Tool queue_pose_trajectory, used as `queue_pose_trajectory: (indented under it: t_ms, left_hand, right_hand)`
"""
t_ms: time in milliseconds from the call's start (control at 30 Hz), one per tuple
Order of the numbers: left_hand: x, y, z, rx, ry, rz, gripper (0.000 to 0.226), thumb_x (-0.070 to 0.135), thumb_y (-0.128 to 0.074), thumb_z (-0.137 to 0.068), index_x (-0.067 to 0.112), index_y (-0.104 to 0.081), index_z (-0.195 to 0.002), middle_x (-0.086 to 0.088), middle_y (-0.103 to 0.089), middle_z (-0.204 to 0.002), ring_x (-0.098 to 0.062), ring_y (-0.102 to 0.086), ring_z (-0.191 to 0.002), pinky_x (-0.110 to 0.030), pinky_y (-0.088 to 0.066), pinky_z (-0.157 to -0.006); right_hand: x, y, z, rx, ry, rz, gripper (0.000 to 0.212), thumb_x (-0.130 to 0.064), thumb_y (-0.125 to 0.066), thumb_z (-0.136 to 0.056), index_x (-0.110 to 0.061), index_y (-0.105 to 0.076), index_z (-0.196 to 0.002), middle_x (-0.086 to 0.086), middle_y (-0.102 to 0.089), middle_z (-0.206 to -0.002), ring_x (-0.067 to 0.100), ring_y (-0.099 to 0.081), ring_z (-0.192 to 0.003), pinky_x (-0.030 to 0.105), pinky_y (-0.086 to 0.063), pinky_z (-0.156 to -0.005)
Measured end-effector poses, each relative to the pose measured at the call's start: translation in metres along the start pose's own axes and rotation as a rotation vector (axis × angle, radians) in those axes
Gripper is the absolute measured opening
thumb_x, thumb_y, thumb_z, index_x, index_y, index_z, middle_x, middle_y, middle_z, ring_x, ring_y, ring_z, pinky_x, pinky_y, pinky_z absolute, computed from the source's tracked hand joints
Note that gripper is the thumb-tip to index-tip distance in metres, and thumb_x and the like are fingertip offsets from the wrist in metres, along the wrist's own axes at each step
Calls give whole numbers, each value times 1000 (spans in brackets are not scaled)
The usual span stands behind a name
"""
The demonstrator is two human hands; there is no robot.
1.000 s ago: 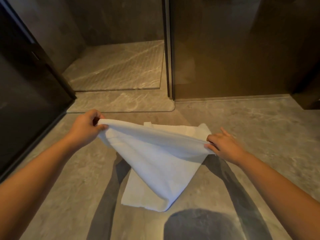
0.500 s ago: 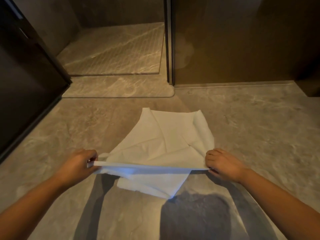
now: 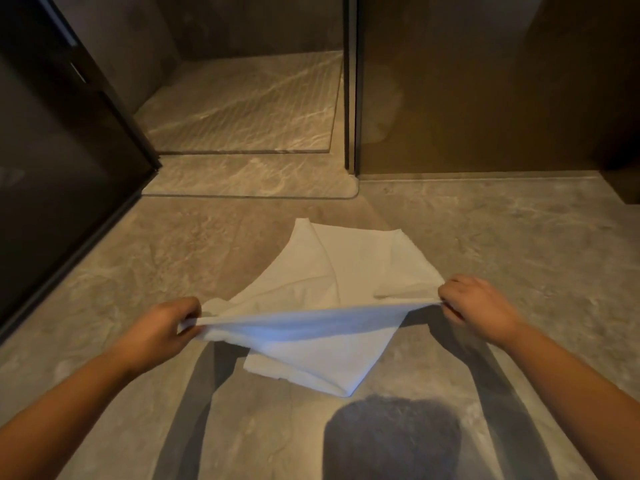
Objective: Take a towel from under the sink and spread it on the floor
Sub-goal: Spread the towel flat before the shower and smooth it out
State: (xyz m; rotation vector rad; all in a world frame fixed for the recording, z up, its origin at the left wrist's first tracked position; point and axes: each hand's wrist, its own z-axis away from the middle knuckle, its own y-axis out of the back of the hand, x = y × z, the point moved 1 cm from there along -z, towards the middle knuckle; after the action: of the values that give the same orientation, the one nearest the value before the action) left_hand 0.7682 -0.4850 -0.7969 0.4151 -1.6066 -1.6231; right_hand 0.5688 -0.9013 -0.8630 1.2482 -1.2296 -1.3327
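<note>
Half done: your towel point(image 3: 353, 268) meets the floor point(image 3: 519, 244) at 12 o'clock.
Grip: left hand point(image 3: 162, 327), right hand point(image 3: 476, 308) pinch its edge.
Left: flatten folds.

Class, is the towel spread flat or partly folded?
Partly folded: left hand and right hand hold one towel edge up; layers overlap on the floor.
</note>
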Motion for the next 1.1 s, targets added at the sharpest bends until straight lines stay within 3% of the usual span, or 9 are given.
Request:
queue_pose_trajectory:
  t_ms: [100, 300, 400, 600, 800, 867, 933, 1100]
  left_hand:
    - [7, 37, -25, 131, 0, 58, 29, 1, -68, -76, 20, -48, -71, -4, -51, -65, -24, -50, -59, -31, -35, -54]
    - [35, 124, -81, 287, -25, 204, 28, 11, -69, -78, 25, -49, -65, 2, -50, -60, -14, -46, -56, -29, -33, -53]
    - [48, 169, -102, 350, -43, 207, 23, 12, -71, -77, 15, -51, -65, 0, -49, -58, -16, -44, -54, -23, -29, -49]
    - [75, 235, -124, 426, -110, 201, 19, 18, -66, -80, 11, -53, -70, -3, -52, -64, -23, -48, -62, -32, -35, -54]
    - [82, 271, -129, 607, -40, 317, 19, 17, -62, -84, 3, -55, -72, -18, -58, -71, -29, -49, -68, -31, -34, -57]
    - [92, 263, -129, 504, -30, 321, 19, 18, -66, -81, 8, -55, -69, -14, -58, -71, -28, -50, -69, -29, -34, -57]
    - [117, 230, -129, 361, -74, 344, 21, 15, -73, -75, 15, -53, -66, -10, -58, -73, -25, -52, -72, -32, -36, -63]
    - [209, 123, -137, 174, -249, 532, 31, 18, -77, -70, 12, -59, -95, -2, -60, -93, -17, -57, -89, -22, -38, -74]
  right_hand:
    - [13, 45, -7, 106, -54, -2, 15, -3, -71, -72, -5, -57, -67, 17, -62, -65, 36, -59, -64, 39, -45, -58]
    - [39, 133, -26, 231, -297, -70, 4, -13, -60, -83, -14, -55, -82, 9, -60, -83, 27, -53, -83, 32, -31, -73]
    - [45, 177, -33, 363, -354, -44, 6, -13, -59, -83, -13, -54, -81, 11, -59, -78, 30, -53, -78, 35, -34, -69]
    - [54, 263, -38, 468, -438, 24, 7, -22, -59, -85, -18, -53, -83, 6, -56, -82, 25, -52, -81, 40, -42, -78]
    - [64, 307, -20, 595, -495, -17, 9, -19, -60, -85, -12, -56, -82, 2, -50, -74, 19, -46, -71, 29, -38, -67]
    - [65, 305, -12, 553, -500, -88, 7, -20, -60, -85, -14, -56, -83, 2, -54, -76, 16, -48, -70, 21, -35, -57]
    - [59, 299, -9, 487, -463, -85, 5, -20, -60, -85, -18, -56, -82, 0, -57, -78, 16, -51, -72, 19, -36, -55]
    - [29, 282, -8, 338, -338, -65, 15, -23, -64, -81, -26, -52, -74, -5, -58, -76, 13, -56, -71, 25, -48, -59]
